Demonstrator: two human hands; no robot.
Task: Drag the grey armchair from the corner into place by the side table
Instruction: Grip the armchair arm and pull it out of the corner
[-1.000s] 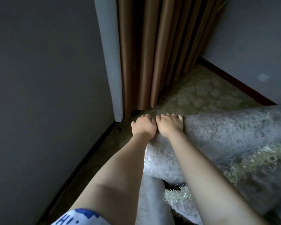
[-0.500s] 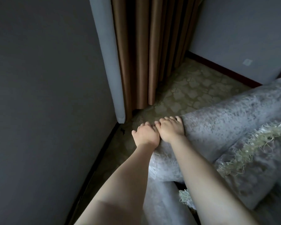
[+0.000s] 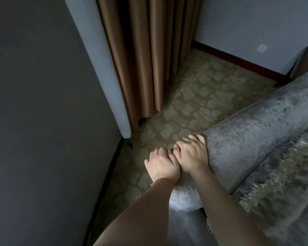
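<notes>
Head-worn camera looks steeply down, close over armchair [image 3: 252, 125].

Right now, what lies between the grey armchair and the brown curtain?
Only patterned carpet separates the grey armchair from the brown curtain. Nothing stands on that stretch, as the head view shows.

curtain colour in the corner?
Plain bronze-brown, no pattern: the curtain hangs in vertical folds. Head view, the only one, shows it clearly.

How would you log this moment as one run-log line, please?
left hand: grips armchair end | right hand: grips armchair, touching left hand | armchair: apart from curtain
</notes>
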